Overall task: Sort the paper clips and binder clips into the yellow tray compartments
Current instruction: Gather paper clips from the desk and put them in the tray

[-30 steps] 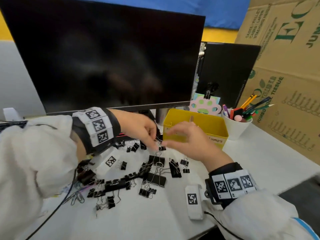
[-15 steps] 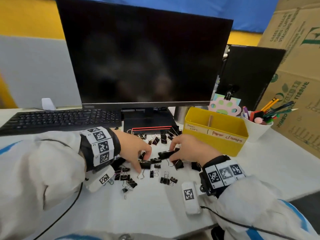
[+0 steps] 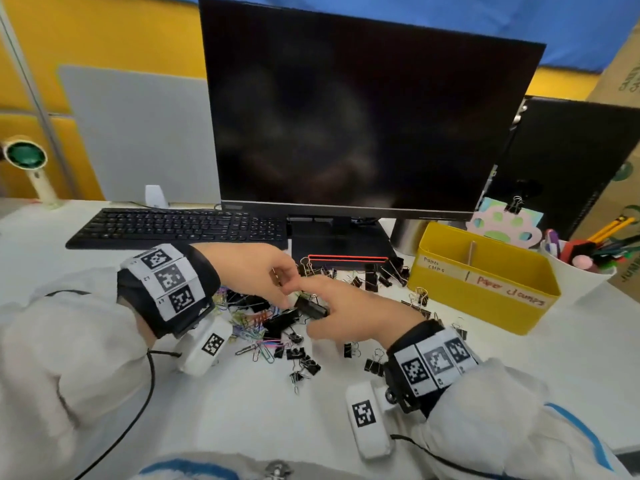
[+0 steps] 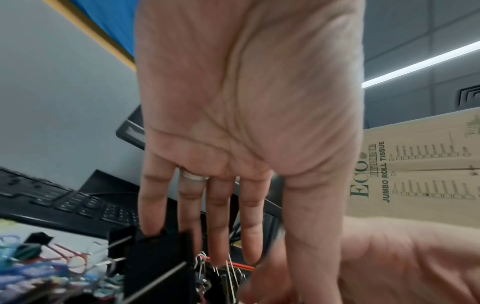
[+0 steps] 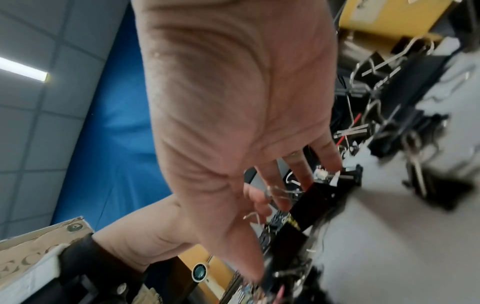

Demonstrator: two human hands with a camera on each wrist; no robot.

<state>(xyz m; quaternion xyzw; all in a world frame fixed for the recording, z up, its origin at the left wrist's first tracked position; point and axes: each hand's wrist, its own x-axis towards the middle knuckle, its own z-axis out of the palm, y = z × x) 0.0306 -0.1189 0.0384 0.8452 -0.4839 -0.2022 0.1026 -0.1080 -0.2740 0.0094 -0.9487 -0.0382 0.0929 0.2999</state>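
While both hands meet over the clip pile (image 3: pixel 277 327) on the surface (image 3: pixel 519 368), the left hand (image 3: pixel 258 273) stretches straight fingers down onto it and the right hand (image 3: pixel 349 310) pinches a binder clip (image 3: pixel 312 308). Well right stands the tray (image 3: pixel 485 292).

Head view looking down over the desk (image 3: pixel 571 358), wrist views tight under each palm (very near), all sharing the clip pile (image 3: pixel 277 327).

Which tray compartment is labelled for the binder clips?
The right compartment of the yellow tray, marked "paper clamps" in red; the left one reads "paper clips".
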